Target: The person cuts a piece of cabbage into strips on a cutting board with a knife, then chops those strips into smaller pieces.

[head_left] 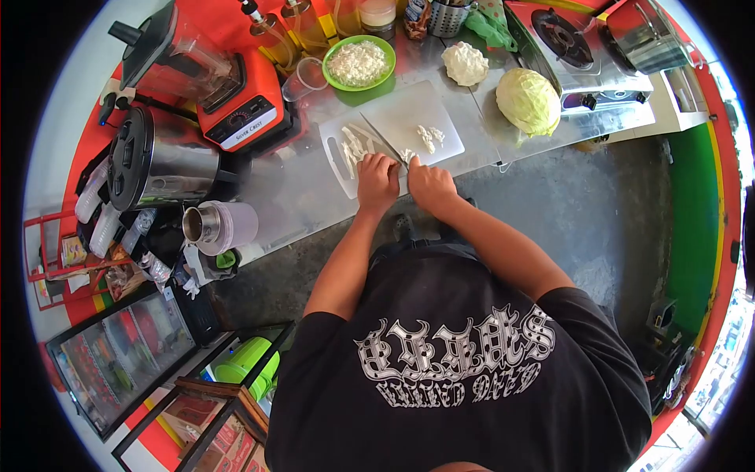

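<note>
My right hand is closed around the handle of a kitchen knife, whose blade points away and to the left over the white cutting board. Closed fingers of my left hand press down beside the blade, on pale food strips at the board's near left. What the fingertips hold is partly hidden. To the right of the blade lies a small heap of chopped pale pieces. Beyond the board stands a green bowl filled with white chopped food.
A cabbage and a white lump of food sit right of the board, near a gas stove. On the left stand a red blender, a steel pot and a flask. Bottles line the back.
</note>
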A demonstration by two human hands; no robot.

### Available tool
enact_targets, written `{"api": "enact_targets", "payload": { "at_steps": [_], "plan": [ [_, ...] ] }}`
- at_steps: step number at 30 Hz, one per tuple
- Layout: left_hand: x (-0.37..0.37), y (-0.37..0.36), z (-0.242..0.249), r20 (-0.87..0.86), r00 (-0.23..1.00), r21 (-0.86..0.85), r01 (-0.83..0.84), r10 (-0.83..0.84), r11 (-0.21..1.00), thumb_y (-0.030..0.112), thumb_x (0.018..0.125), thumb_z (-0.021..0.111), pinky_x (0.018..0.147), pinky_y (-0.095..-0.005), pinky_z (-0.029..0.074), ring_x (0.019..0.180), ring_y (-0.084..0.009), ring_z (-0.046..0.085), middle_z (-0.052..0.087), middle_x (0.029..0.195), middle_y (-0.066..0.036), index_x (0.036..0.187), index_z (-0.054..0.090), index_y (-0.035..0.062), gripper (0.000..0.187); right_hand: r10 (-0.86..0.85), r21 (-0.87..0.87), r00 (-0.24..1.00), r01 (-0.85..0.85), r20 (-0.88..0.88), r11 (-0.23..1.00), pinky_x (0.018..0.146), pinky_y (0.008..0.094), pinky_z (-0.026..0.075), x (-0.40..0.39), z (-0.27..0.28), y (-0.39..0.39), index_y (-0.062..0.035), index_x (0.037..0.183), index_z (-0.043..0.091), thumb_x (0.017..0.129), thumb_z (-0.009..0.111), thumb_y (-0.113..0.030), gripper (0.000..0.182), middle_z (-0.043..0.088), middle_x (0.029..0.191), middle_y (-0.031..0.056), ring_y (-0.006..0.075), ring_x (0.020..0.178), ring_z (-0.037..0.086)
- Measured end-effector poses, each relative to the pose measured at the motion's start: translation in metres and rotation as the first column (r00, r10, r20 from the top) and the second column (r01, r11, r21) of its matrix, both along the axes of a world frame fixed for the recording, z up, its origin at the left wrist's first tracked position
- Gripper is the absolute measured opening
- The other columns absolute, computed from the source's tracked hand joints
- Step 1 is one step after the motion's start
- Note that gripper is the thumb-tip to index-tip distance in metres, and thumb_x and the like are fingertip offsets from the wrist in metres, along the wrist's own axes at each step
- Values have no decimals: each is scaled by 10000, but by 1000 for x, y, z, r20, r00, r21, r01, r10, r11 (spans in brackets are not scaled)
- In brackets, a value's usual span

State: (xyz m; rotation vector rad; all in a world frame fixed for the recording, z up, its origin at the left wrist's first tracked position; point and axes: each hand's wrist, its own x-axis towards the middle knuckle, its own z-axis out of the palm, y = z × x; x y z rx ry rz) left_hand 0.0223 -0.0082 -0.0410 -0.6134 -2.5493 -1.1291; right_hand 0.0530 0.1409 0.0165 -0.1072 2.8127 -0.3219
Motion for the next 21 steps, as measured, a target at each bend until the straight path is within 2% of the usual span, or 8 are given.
{"api": "enact_targets", "payload": {
  "at_steps": [7, 9, 13, 16, 19, 21],
  "plan": [
    [2, -2, -3, -33, 999, 13, -41, 41, 999, 115, 791, 700, 839, -425, 417, 929, -285, 572, 633, 868, -46, 824, 673, 86, 51, 40, 41, 999, -40, -10, 998, 727, 481, 598, 7, 5, -3, 5, 1139, 526, 953, 530, -135, 233, 745, 890, 221, 375, 842, 753],
    [1, -2, -3, -26, 999, 23, -40, 41, 999, 122, 793, 710, 838, -424, 418, 927, -284, 573, 634, 867, -47, 834, 683, 85, 61, 0, 57, 999, -3, 53, 998, 720, 474, 598, 11, 2, -4, -4, 1124, 532, 958, 526, -144, 217, 747, 899, 215, 372, 846, 754],
    [1, -1, -5, -53, 998, 32, -45, 46, 998, 124, 795, 713, 839, -422, 421, 926, -283, 573, 634, 868, -43, 831, 687, 88, 57, 0, 76, 1000, -1, 14, 997, 708, 433, 602, 4, 0, -4, -30, 1059, 549, 956, 523, -151, 161, 757, 893, 185, 332, 858, 762],
    [0, 0, -5, -24, 997, 21, -71, 71, 997, 128, 797, 716, 844, -419, 422, 931, -279, 573, 637, 876, -39, 830, 688, 91, 56, 36, 69, 997, -31, -71, 997, 706, 440, 601, -5, 3, -4, -29, 1065, 544, 957, 522, -150, 164, 754, 853, 181, 335, 832, 762],
    [1, -1, -6, -22, 997, -14, -71, 71, 997, 146, 806, 721, 857, -413, 417, 947, -272, 571, 644, 894, -32, 843, 691, 92, 71, 36, 35, 998, -34, -58, 999, 714, 471, 598, 2, 4, -5, -25, 1047, 518, 962, 522, -146, 147, 746, 850, 206, 363, 835, 756],
    [0, -3, -7, -21, 998, -11, -67, 67, 998, 154, 815, 720, 862, -413, 414, 951, -269, 570, 643, 897, -31, 853, 694, 90, 79, -6, 49, 1000, 5, 24, 999, 725, 486, 595, 9, 1, -6, -26, 1045, 520, 970, 514, -154, 149, 747, 860, 211, 376, 834, 754]
  ]
}}
